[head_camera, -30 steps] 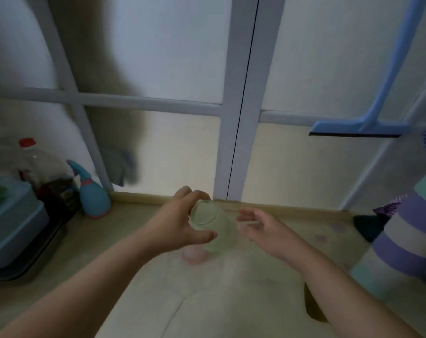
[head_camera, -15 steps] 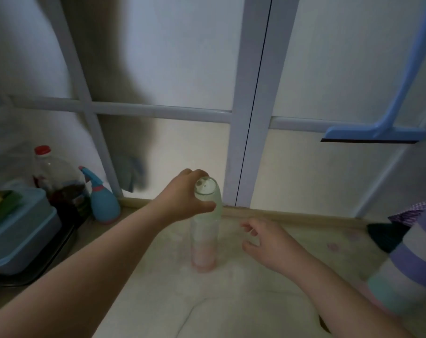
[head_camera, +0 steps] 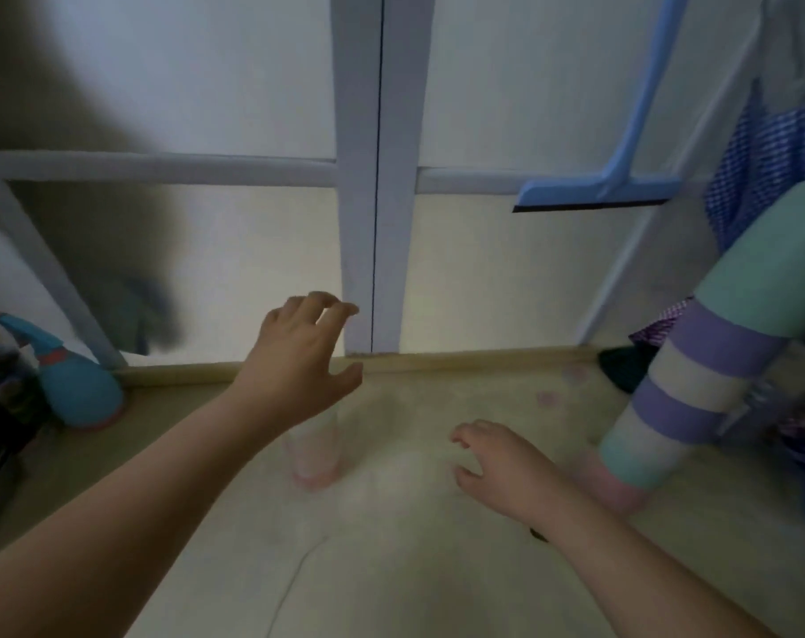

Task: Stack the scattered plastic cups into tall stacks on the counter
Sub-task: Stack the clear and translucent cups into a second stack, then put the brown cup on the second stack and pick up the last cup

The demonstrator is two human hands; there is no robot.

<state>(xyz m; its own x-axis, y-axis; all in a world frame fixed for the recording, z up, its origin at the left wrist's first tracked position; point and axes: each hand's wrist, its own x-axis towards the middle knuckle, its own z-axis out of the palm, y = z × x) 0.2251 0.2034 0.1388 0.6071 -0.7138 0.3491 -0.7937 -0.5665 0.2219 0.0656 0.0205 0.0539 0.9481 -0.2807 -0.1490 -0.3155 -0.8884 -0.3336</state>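
A short stack of translucent cups [head_camera: 314,455] with a pink base stands on the pale counter [head_camera: 391,545]; its top is hidden behind my left hand. My left hand [head_camera: 299,361] hovers above it, fingers spread, holding nothing. My right hand [head_camera: 497,467] is low over the counter to the right of that stack, fingers curled and apart, empty. At the right a tall stack of cups [head_camera: 695,384] in teal, purple, white and pink bands leans toward the upper right.
A blue spray bottle [head_camera: 76,384] stands at the left by a dark tray. A window frame [head_camera: 375,177] rises behind the counter. A blue squeegee [head_camera: 621,131] hangs at the upper right, with checked cloth [head_camera: 769,168] beside it.
My left hand set the greenish cup onto the short stack, then let go and lifted off. My right hand dropped lower and to the right. The view shifted left and down.
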